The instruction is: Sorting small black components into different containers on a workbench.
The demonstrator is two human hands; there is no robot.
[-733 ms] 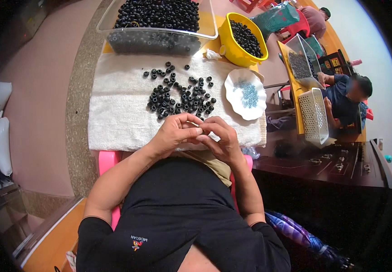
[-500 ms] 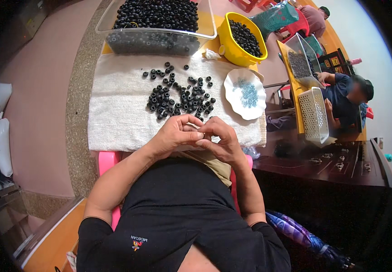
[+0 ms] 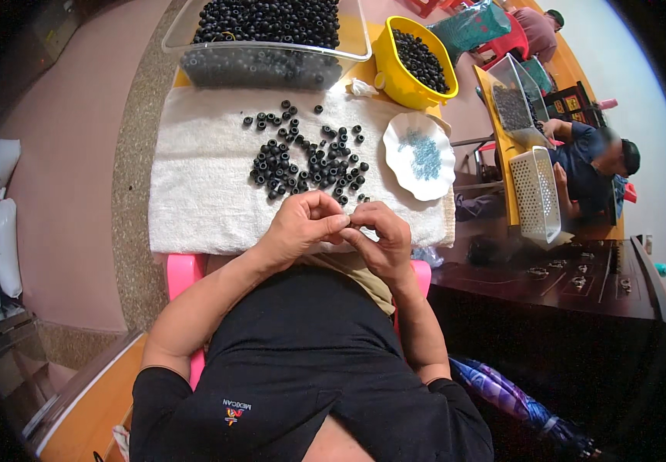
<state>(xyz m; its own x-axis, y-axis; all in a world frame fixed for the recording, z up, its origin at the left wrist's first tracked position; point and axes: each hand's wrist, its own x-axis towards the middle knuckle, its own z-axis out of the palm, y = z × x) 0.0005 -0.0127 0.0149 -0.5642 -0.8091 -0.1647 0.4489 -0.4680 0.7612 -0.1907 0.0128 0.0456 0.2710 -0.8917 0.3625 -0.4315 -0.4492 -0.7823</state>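
Fingertips of my left hand (image 3: 306,223) and my right hand (image 3: 381,237) meet in a pinch over the near edge of a white towel (image 3: 202,165). Whatever is between them is too small and too covered by the fingers to name. Just beyond the hands lies a loose spread of black round pieces with holes (image 3: 277,165), like large beads. To the right, a white scalloped plate (image 3: 402,179) carries a heap of tiny pale-blue bits (image 3: 425,158).
A clear plastic bin (image 3: 263,65) full of black pieces stands at the back, beside a yellow tub (image 3: 394,77) of the same. Crumpled white tissue (image 3: 362,88) lies between them. Far right, another person (image 3: 587,154) works by a white perforated basket (image 3: 537,196). A folded umbrella (image 3: 517,396) lies lower right.
My right hand's fingers have shifted slightly right and straightened a little, while the left thumb and forefinger stay pinched. A few black pieces by the right fingertips show more clearly.
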